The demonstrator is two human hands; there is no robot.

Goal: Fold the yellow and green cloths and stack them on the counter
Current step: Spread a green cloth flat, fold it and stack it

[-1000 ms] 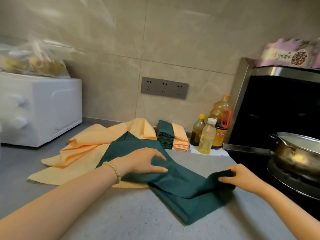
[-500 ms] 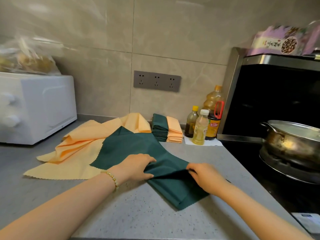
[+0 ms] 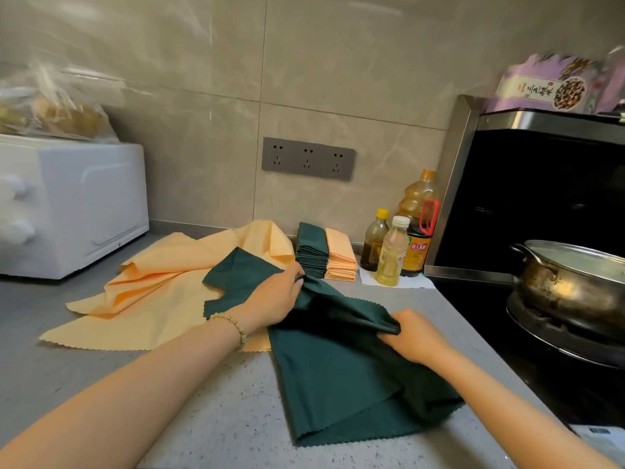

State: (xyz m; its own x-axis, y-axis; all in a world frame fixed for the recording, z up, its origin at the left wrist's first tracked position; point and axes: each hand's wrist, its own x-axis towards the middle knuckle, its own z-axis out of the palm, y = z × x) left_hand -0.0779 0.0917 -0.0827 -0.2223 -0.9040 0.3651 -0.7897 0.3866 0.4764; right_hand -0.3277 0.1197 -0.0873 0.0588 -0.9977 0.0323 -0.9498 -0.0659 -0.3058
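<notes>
Green cloth [image 3: 341, 374] between gripping hands [image 3: 341, 316]

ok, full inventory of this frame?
green cloth: 1 certain, dark green, front of counter
yellow cloths: several, loose, left of it
green stack: 1, folded, by wall
yellow stack: 1, folded, touching green stack
bottles: 3, amber and pale, right of stacks
oven: 1, white, far left
bag: 1, clear, on oven
socket strip: 1, grey, wall
pot: 1, steel, far right
packet: 1, purple, top right
left hand: grips green cloth, beaded bracelet
right hand: grips its fold
</notes>
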